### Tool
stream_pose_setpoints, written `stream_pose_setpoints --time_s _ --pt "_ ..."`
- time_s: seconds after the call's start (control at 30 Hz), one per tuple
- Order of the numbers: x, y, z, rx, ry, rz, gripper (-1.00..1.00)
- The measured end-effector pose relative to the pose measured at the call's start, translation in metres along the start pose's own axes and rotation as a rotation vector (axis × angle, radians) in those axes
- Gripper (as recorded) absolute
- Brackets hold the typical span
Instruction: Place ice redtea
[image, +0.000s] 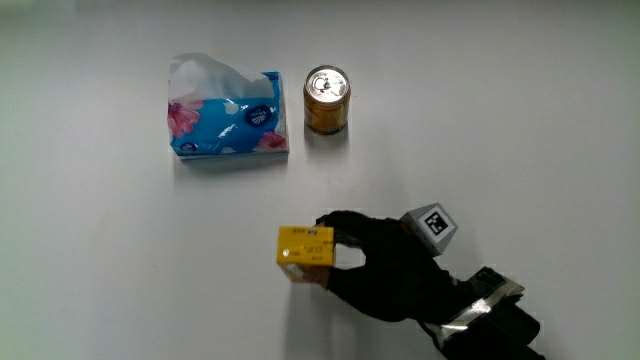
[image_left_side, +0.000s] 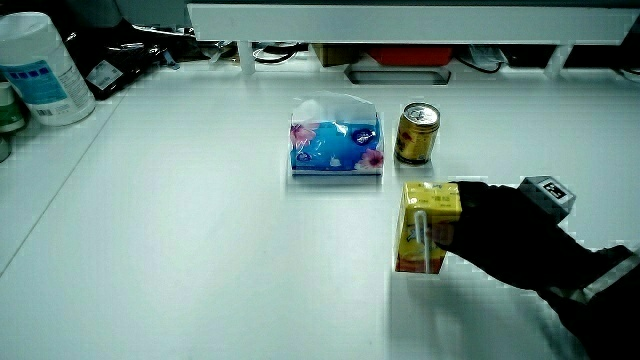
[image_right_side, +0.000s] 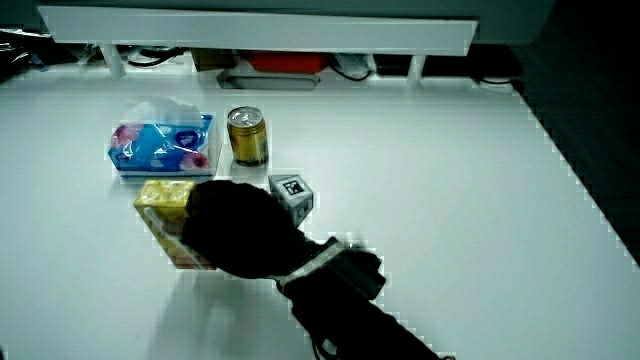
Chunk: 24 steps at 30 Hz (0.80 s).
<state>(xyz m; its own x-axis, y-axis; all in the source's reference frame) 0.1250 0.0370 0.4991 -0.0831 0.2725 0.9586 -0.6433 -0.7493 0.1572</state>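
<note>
Standing upright on the white table, the yellow ice red tea carton has its long axis vertical, as both side views show, with its straw taped down the face turned toward the person in a side view; taking this carton as the landmark, everything else is placed from it. The gloved hand lies directly beside the carton, at about the same nearness to the person, its fingers curled closed around the carton's side, so the hand is holding the carton and nothing separates the two. The patterned cube on the back of the hand sits on the side of the hand turned away from the carton. Whether the carton's base already rests fully on the table or is just above it I cannot tell, though in both side views it looks to be down or nearly so. My judgement is that the placing is nearly done, and that the coming move is a simple release, the fingers opening sideways away from the carton so that the tall box is not tipped. Farther from the person than the carton stand a gold can and, beside that can, a blue tissue pack, both well apart from the carton
</note>
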Motion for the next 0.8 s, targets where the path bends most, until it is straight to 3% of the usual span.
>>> stream_pose_setpoints --time_s 0.13,0.27,0.33,0.8 --pt "0.019 0.001 -0.006 -0.053 -0.001 -0.033 0.0" --pt "0.032 0.001 -0.008 -0.069 0.006 -0.052 0.0" --pt "0.04 -0.001 -0.006 -0.062 0.071 -0.053 0.0" --pt "0.045 -0.002 -0.004 -0.07 0.096 -0.057 0.0"
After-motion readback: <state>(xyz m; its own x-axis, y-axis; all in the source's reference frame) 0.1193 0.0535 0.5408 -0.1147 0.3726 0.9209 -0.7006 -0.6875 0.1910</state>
